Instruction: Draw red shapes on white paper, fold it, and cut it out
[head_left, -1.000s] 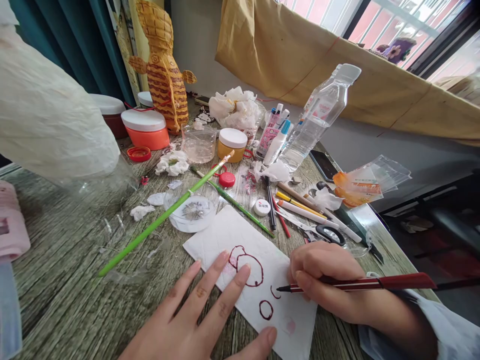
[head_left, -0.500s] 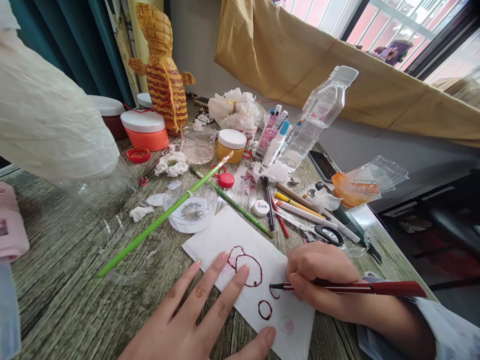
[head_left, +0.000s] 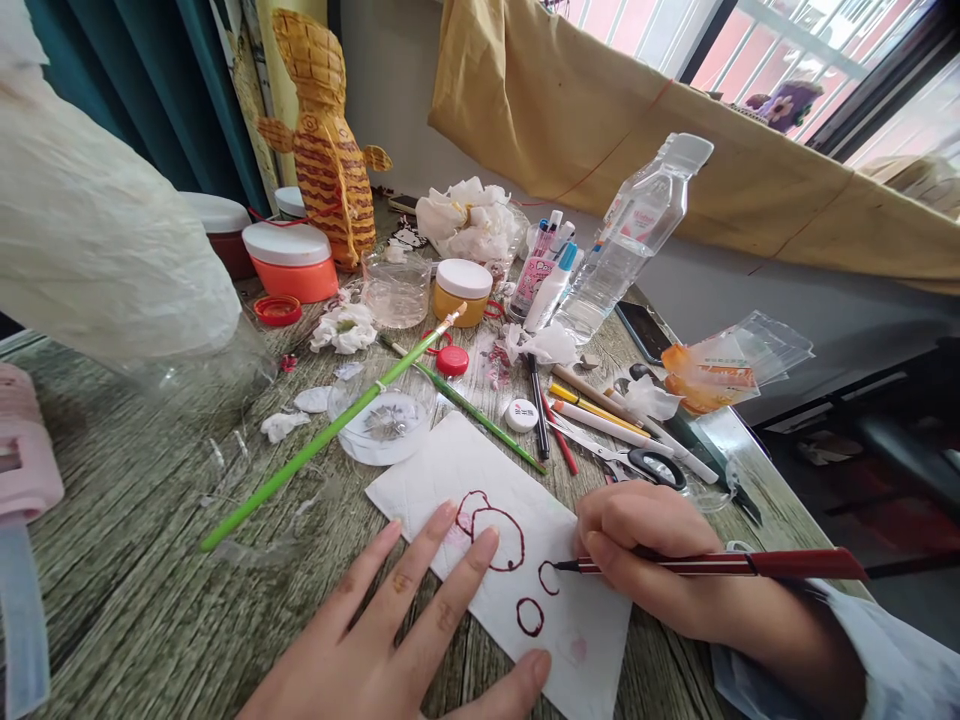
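Observation:
A white paper napkin (head_left: 577, 630) lies on the wooden table (head_left: 135, 560), marked with dark red ink loops (head_left: 499, 535) and a small ring (head_left: 530, 617). My left hand (head_left: 382, 630) rests spread flat on the napkin's lower left part, holding it down. My right hand (head_left: 645, 560) grips a red felt-tip pen (head_left: 712, 565) at the right. The pen's fine tip touches the napkin at the end of a small curved ink line (head_left: 546, 578).
Beyond the napkin lie green paintbrushes, a glass dish, scissors, several pens, tissue scraps, jars, and a plastic water bottle (head_left: 622, 240). A carved striped figure (head_left: 326, 150) stands at the back. Large crumpled translucent plastic bulges at the left. The table edge runs along the right.
The small ink curve on the napkin has grown longer, and the pen tip has shifted along it. My left hand stays flat in the same place.

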